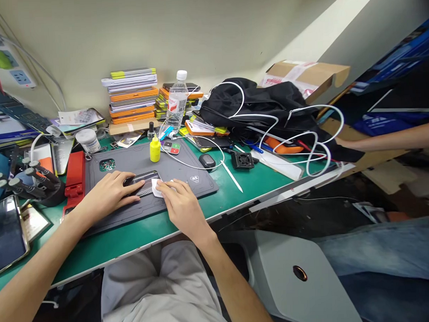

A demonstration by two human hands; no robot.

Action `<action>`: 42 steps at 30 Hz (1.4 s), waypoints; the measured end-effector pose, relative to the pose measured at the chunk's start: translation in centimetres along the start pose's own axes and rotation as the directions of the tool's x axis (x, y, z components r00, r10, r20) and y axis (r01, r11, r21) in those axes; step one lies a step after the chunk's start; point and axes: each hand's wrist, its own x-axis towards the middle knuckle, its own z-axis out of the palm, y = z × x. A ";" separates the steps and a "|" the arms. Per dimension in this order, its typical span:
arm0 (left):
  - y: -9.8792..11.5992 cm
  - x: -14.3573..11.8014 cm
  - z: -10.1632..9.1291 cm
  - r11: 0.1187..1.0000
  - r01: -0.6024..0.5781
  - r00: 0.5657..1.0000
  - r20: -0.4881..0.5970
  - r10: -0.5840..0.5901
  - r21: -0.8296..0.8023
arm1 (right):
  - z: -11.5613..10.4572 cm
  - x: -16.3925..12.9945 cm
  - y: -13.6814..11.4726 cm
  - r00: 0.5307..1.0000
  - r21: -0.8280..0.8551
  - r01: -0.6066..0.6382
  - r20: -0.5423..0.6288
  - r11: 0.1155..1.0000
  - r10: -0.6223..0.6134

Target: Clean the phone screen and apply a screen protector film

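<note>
Two hands work over a dark gray work mat (186,169) lying on the green tabletop (257,183). A phone (145,180) lies flat on the mat's near middle. Left hand (108,193) rests on the phone's left end, fingers spread and pressing down, holding it flat rather than wrapping it. Right hand (180,202) has its fingertips pinched on a small white wipe (157,187), which touches the phone's right end.

Just beyond the phone stands a small yellow bottle (155,150), and farther back a clear water bottle (176,102) stands in front of a stack of boxed phone cases (132,96) against the wall. A black earbud case (207,161) sits near the mat's far right corner, with a white cable (291,130) looping over a black bag (258,105) to the right. Left of the mat lies a red holder (75,175), and beside it a rack of screwdrivers (32,179). At the far right edge another person's forearm (393,138) reaches in over the tabletop's end. A white stool (303,280) stands near, on the right, below the tabletop.
</note>
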 end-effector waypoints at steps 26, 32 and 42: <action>0.1 -0.1 -0.1 0.999 0.026 0.999 0.048 -0.025 -0.032 | 1.4 2.2 0.4 0.989 -0.009 -0.098 0.115 0.995 0.099; 0.9 0.0 -0.5 0.998 0.044 0.998 0.050 -0.042 -0.050 | -0.5 -0.6 -1.0 0.998 -0.040 -0.024 0.062 0.999 0.027; 0.8 0.2 -0.8 0.999 0.020 0.999 0.036 -0.019 -0.036 | 1.5 3.2 0.6 0.983 0.045 -0.139 0.126 0.989 0.132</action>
